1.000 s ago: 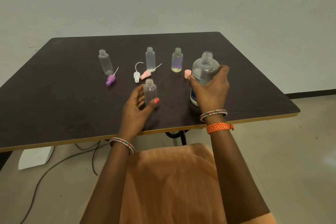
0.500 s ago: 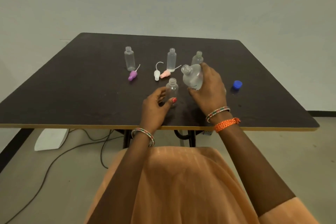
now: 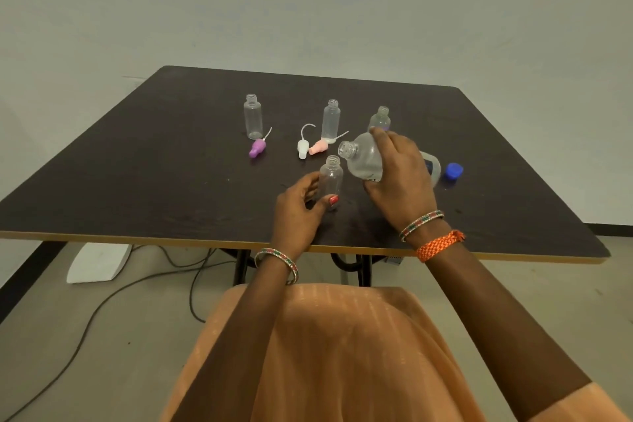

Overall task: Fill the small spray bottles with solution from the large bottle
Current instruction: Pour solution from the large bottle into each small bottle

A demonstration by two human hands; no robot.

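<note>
Right hand [image 3: 399,181], centre-right of frame: fingers curled over the large bottle [image 3: 364,158], gripping it; bottle clear, uncapped, tipped sideways with its open neck pointing left, close to and slightly above the mouth of the small bottle [image 3: 331,176]. Left hand [image 3: 298,212], centre of frame: thumb and fingers curled round the lower half of that small bottle, which was clear, uncapped and upright on the table [image 3: 137,164]; red-painted thumbnail visible against its base. Both wrists carried beaded bangles; the right also bore an orange woven band [image 3: 440,245]. Blue cap [image 3: 454,171] lay just right of the large bottle. Beyond the hands, upper centre: three further small clear bottles stood upright and uncapped, left [image 3: 252,116], middle [image 3: 331,120], right [image 3: 380,118]. Before them lay a purple nozzle [image 3: 257,148], a white nozzle [image 3: 302,148] and a pink nozzle [image 3: 318,147].
</note>
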